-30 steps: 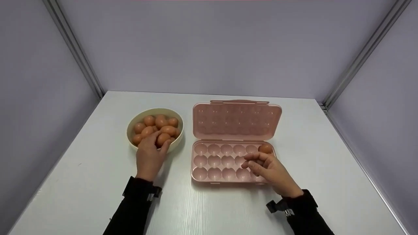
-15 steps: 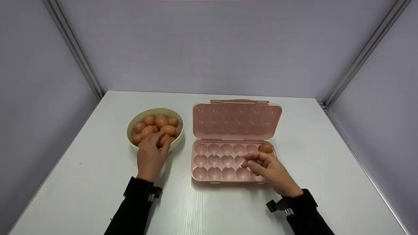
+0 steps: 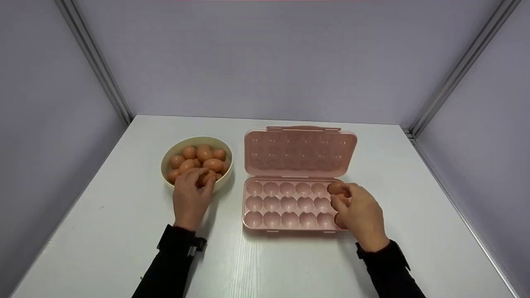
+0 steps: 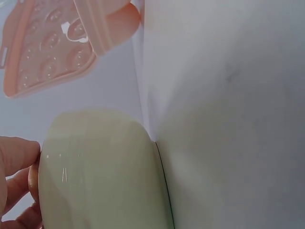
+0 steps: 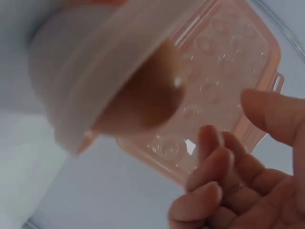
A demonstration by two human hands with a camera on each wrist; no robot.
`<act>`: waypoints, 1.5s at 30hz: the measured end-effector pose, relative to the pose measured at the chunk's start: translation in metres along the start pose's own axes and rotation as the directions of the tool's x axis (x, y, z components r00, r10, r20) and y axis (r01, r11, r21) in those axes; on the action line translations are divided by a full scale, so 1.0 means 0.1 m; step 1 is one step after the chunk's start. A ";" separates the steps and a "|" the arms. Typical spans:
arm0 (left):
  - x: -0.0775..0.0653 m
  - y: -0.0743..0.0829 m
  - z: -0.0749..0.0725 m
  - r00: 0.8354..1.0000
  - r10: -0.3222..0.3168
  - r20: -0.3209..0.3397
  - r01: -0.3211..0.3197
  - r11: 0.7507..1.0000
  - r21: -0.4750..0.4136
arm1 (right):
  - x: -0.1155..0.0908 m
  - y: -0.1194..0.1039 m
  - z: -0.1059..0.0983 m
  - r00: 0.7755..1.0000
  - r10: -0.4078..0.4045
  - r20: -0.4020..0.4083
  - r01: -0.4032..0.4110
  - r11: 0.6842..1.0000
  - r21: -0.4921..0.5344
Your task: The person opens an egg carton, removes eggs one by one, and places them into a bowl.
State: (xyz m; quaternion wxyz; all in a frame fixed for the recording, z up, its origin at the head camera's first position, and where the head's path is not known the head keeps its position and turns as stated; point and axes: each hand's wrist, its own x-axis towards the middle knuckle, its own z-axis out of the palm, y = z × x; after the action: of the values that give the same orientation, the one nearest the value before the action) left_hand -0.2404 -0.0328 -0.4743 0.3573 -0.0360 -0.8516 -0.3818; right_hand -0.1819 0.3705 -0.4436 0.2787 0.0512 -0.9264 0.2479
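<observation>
On the left, my left hand (image 3: 191,198) reaches over the near rim of a pale cream bowl (image 3: 165,165) heaped with brown eggs. Its thumb and fingers are round an egg (image 3: 205,179) at the bowl's near side; in the left wrist view the bowl wall (image 4: 100,167) hides most of that egg. My right hand (image 3: 364,215) is over the right end of a pink egg box (image 3: 271,229), close to brown eggs (image 3: 336,188) in its right column. The right wrist view shows its fingers loosely bent, the thumb spread apart, and an egg (image 5: 152,95) in the box beyond them.
The box's hinged lid (image 3: 300,153) stands tilted back, with rows of dimples inside. Cups left of the right column show bare pink. Both containers stand on a white table (image 3: 248,265), with pale panels (image 3: 265,62) at the back and sides.
My right hand has moved right, from above the box's middle cups to its right column, uncovering more cups. The left hand stays at the bowl, its fingers covering slightly more of the near egg.
</observation>
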 end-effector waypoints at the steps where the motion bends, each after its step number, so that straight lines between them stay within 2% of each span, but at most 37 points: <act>1: 0.00 0.00 0.00 1.000 0.006 -0.012 -0.006 1.000 -0.002 | 0.00 0.02 -0.02 1.000 0.022 0.018 -0.021 0.999 -0.046; 5: 0.01 0.01 -0.01 0.997 0.038 -0.065 -0.039 0.999 -0.013 | 0.01 0.07 -0.07 0.983 0.102 0.154 -0.079 0.986 -0.146; 8: 0.01 0.02 -0.01 0.990 0.080 -0.117 -0.083 0.996 -0.019 | 0.02 0.10 -0.10 0.955 0.151 0.256 -0.109 0.979 -0.170; 11: 0.01 0.04 -0.01 0.978 0.135 -0.157 -0.139 0.990 -0.017 | 0.02 0.09 -0.11 0.935 0.177 0.309 -0.125 0.975 -0.181; 18: -0.03 0.15 0.00 0.953 0.244 -0.180 -0.250 0.968 -0.016 | -0.04 0.03 -0.13 0.935 0.121 0.334 -0.059 0.980 -0.188; 22: -0.06 0.20 0.01 0.945 0.279 -0.173 -0.287 0.958 -0.023 | -0.06 0.02 -0.14 0.930 0.099 0.354 -0.018 0.974 -0.226; 30: -0.09 0.23 0.03 0.929 0.341 -0.143 -0.346 0.938 -0.017 | -0.05 0.01 -0.16 0.927 0.093 0.363 0.004 0.967 -0.257; 33: -0.09 0.23 0.04 0.921 0.362 -0.140 -0.369 0.929 -0.024 | -0.04 -0.01 -0.17 0.935 0.087 0.345 0.003 0.968 -0.251; 35: -0.10 0.24 0.04 0.918 0.373 -0.137 -0.381 0.924 -0.036 | -0.03 -0.04 -0.18 0.951 0.068 0.302 0.005 0.972 -0.236; 38: -0.11 0.28 0.05 0.916 0.380 -0.129 -0.390 0.918 -0.066 | -0.02 -0.07 -0.17 0.981 -0.020 0.192 0.053 0.984 -0.169; 41: -0.16 0.35 0.08 0.911 0.395 -0.120 -0.407 0.908 -0.099 | -0.01 -0.10 -0.12 0.988 -0.100 0.117 0.102 0.995 -0.014; 43: -0.21 0.42 0.12 0.900 0.424 -0.105 -0.435 0.893 -0.120 | -0.01 -0.14 -0.07 0.983 -0.114 0.145 0.090 0.982 0.167; 44: -0.25 0.47 0.15 0.891 0.445 -0.090 -0.454 0.880 -0.139 | -0.02 -0.17 -0.05 0.977 -0.115 0.181 0.063 0.961 0.269; 45: -0.30 0.52 0.17 0.881 0.468 -0.066 -0.472 0.867 -0.160 | -0.02 -0.20 -0.03 0.966 -0.114 0.231 0.019 0.927 0.376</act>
State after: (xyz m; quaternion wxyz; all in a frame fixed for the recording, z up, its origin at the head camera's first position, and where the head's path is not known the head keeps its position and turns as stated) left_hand -0.2112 0.0220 -0.4686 0.4455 -0.2680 -0.7766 -0.3557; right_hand -0.1738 0.3550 -0.4340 0.1540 0.1651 -0.8882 0.4001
